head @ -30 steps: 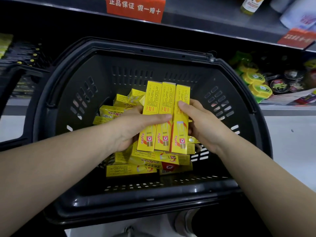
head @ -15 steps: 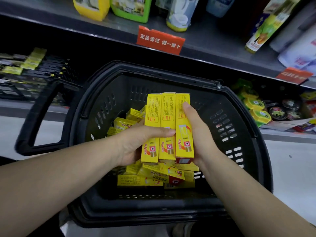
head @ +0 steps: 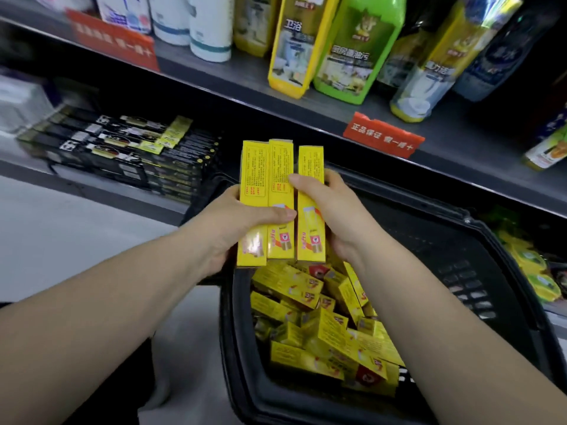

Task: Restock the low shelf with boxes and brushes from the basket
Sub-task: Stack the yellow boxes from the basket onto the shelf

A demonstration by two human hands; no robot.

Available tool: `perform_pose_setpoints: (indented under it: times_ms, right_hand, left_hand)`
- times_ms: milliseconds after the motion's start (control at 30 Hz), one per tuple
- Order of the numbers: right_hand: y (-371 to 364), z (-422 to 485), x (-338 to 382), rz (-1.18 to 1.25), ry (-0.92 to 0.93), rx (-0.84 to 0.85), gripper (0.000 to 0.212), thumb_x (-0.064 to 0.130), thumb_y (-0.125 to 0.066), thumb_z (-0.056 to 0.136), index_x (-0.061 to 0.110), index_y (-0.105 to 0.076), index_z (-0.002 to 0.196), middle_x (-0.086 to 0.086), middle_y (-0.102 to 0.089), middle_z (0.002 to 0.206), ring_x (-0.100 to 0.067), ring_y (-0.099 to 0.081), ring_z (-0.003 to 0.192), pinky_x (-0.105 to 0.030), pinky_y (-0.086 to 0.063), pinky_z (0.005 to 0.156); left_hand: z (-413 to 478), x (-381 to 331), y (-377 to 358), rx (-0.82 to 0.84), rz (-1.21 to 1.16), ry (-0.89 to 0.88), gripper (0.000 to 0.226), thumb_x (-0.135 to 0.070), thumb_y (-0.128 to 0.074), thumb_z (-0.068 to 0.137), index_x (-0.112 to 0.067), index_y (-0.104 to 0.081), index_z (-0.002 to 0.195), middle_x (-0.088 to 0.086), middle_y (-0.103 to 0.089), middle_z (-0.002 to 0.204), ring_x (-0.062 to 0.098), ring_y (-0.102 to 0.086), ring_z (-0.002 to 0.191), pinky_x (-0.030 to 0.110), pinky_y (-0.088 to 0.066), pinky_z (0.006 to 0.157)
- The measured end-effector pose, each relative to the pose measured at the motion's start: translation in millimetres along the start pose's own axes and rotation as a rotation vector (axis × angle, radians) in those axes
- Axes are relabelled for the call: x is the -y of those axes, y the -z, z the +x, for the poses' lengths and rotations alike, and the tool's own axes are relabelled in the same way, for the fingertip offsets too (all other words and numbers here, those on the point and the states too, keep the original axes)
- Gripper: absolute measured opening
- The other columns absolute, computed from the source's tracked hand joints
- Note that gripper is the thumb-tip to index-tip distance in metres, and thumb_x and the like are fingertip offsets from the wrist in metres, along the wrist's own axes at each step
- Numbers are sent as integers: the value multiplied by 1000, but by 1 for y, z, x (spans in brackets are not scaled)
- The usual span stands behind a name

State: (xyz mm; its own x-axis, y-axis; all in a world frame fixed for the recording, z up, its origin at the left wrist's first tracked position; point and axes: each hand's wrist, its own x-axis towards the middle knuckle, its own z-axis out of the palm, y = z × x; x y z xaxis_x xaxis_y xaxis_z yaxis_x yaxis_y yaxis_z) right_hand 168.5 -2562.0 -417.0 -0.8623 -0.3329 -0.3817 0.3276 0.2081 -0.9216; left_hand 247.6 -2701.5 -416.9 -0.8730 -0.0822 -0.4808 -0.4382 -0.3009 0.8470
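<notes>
While both hands [head: 242, 222] grip them, three yellow boxes [head: 280, 204] stand upright.

upper shelf [head: 337, 102]: grey, bottles [head: 352, 47] standing | floor [head: 61, 240]: pale

The fingers of the left hand [head: 233, 222] and the right hand [head: 340, 216] are hidden behind the held boxes [head: 280, 179]; only the thumbs show. The print on these boxes is too small to read. The top edge cuts off the bottles [head: 356, 50]. The left red tag [head: 113, 38] is blurred. The right forearm hides part of the near rim of the basket [head: 478, 223].
</notes>
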Motion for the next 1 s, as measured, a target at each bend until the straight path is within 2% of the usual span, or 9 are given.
perform_pose_setpoints:
  times_ms: [100,167,267,367,433,567,633,767,1000]
  right_hand:
    - [-25,23,9,-74,47,8,66,39,-67,82,25,-32,137,-3,-64,111,-24,-69,91,-48,-54,86]
    - [-43,39,16,-28,16,37,49,34,-65,85,18,-42,125,-4,-64,96,-27,-69,86,-50,-55,83]
    - [-70,57,23,118,-85,63,20,25,-62,88,9,-55,96,-8,-56,74,-32,-63,80,-43,-53,79]
    - [-89,75,24,200,-117,-14,42,23,-62,88,4,-46,122,-8,-51,74,-31,-59,86,-42,-51,81]
    - [-95,84,26,221,-125,-29,37,27,-61,89,9,-46,118,-4,-50,69,-27,-60,77,-39,-52,79]
    - [-94,90,27,166,-151,2,15,24,-60,90,12,-52,90,-2,-51,63,-19,-55,59,-37,-51,76]
    - [-90,89,26,133,-174,19,16,23,-60,91,13,-53,79,-1,-53,58,-19,-55,58,-37,-51,81]
    - [-78,86,23,19,-218,22,22,27,-59,91,17,-50,74,3,-53,44,-11,-54,42,-27,-48,62]
    - [-33,89,15,-32,-362,-70,20,33,-60,90,24,-51,75,2,-49,60,-13,-53,56,-26,-48,61]
  left_hand:
    - [-1,-12,27,-89,18,-19,73,-23,-83,49,-17,-59,117,5,-74,92,19,-72,75,27,-54,52]
    - [-1,-17,44,-145,22,-23,59,-18,-82,61,-17,-59,115,4,-74,87,17,-71,67,25,-51,45]
    - [-1,-18,65,-234,42,-36,59,-17,-81,66,-18,-56,119,5,-73,93,19,-71,74,30,-53,54]
    - [0,-16,79,-328,16,-73,61,-18,-83,63,-17,-55,118,5,-72,97,21,-71,77,32,-53,58]
    - [1,-14,83,-350,-18,-44,60,-19,-82,65,-16,-55,118,8,-72,98,25,-71,75,32,-53,53]
    - [2,-9,79,-271,-106,49,49,-17,-79,69,-10,-59,113,12,-74,79,29,-70,59,41,-56,49]
    - [2,-7,75,-280,-96,52,48,-16,-79,69,-12,-60,113,12,-74,84,27,-71,63,37,-55,50]
    - [1,-2,63,-242,-96,91,54,-16,-80,69,-11,-56,118,13,-71,96,28,-70,71,31,-52,47]
    - [-8,13,25,-76,-134,182,41,-17,-77,73,-14,-62,111,13,-72,92,28,-69,70,29,-52,48]
